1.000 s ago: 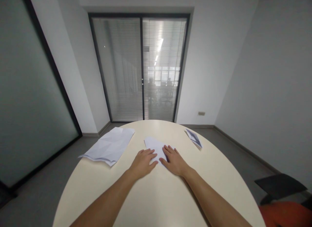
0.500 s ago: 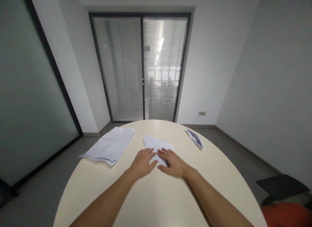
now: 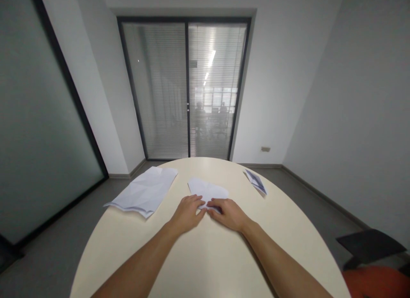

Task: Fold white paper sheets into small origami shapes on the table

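A folded sheet of white paper (image 3: 206,189) lies on the round cream table (image 3: 205,255) in front of me. My left hand (image 3: 187,212) lies flat, fingers spread, on the paper's near left edge. My right hand (image 3: 228,213) rests beside it, with its fingers curled over the paper's near edge and seemingly pinching it. The fingertips of the two hands almost meet. The near part of the paper is hidden under my hands.
A stack of creased white sheets (image 3: 144,192) lies at the table's left. A small folded paper piece (image 3: 255,181) sits at the far right edge. A dark chair (image 3: 371,246) stands at the lower right. Glass doors with blinds are beyond the table.
My right hand has slid left and nearer along the paper, and its fingers have curled from flat to bent over the near edge. The left hand has stayed in place.
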`<control>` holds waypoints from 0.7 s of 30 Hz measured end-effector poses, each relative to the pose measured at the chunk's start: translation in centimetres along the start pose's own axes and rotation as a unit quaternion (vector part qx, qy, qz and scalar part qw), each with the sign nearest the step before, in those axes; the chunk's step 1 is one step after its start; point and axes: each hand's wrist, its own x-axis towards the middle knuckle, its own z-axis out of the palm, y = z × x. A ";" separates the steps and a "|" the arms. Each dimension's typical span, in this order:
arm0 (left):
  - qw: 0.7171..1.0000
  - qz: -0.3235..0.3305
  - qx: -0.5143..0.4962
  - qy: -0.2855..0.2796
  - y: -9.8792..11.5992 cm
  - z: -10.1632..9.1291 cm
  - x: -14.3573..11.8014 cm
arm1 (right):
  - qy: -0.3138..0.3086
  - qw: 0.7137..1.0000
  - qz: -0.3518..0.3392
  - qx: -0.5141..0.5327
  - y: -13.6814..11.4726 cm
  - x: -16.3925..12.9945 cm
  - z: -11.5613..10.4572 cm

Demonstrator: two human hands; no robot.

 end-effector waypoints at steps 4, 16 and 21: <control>1.000 -0.004 -0.010 0.006 0.1 -0.1 0.1 | 0.000 1.000 0.026 -0.004 -0.3 0.1 -0.3; 1.000 -0.005 -0.019 0.008 0.1 -0.1 0.4 | 0.027 0.998 0.049 -0.023 1.0 0.2 0.3; 1.000 -0.002 -0.030 0.005 0.0 -0.2 0.4 | 0.053 0.995 0.081 -0.015 1.5 0.2 0.3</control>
